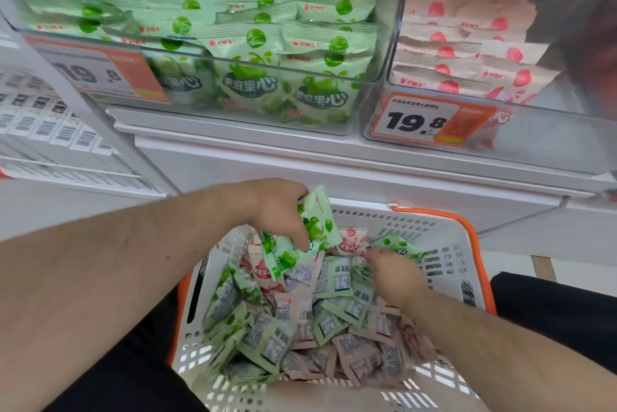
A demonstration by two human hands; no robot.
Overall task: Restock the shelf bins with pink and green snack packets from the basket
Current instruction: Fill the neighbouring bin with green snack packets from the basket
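Note:
A white basket [444,264] with an orange rim sits low in front of me, heaped with several green and pink snack packets [300,321]. My left hand [277,208] grips a bunch of green packets [317,221] just above the pile. My right hand [394,273] reaches down among the packets at the basket's far right, its fingers curled on a green packet [395,244]. Above, a clear bin of green packets [253,54] stands on the shelf, and a clear bin of pink packets [467,44] stands to its right.
Orange price tags reading 19.8 hang on the green bin's front [100,73] and on the pink bin's front [427,121]. A white shelf ledge [300,151] runs beneath the bins. A rack of white boxed goods [43,124] is at the left.

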